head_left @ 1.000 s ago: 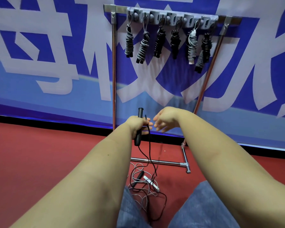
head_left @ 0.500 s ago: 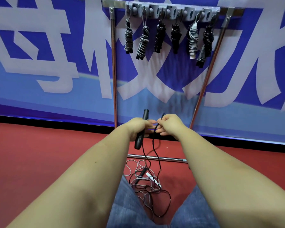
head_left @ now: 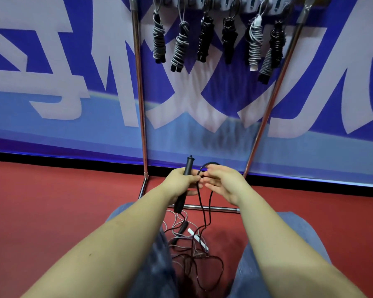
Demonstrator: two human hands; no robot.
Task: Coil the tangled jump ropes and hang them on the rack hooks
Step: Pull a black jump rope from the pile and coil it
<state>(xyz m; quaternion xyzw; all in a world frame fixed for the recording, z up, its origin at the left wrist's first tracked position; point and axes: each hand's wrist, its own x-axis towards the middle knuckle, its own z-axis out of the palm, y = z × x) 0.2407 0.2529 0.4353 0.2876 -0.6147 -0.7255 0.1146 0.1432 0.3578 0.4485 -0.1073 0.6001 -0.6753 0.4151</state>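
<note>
The left hand [head_left: 182,182] grips a black jump-rope handle [head_left: 184,186], its fingers curled tightly around the middle so the handle stands nearly upright, tilted a little to the right at the top. The black cord [head_left: 205,211] arches in a small loop just right of the handle and drops toward the floor. The right hand [head_left: 223,183] sits just beside the left, its fingers [head_left: 211,176] loosely bent and close together at that loop; whether they pinch the cord or only touch it cannot be told. Below, between the knees on the red floor [head_left: 52,211], lies a tangle of black and pale ropes [head_left: 190,244] with a white handle [head_left: 199,239] in it. On the far side, the metal rack [head_left: 139,93] carries coiled ropes [head_left: 182,46] hanging from its top hooks.
</note>
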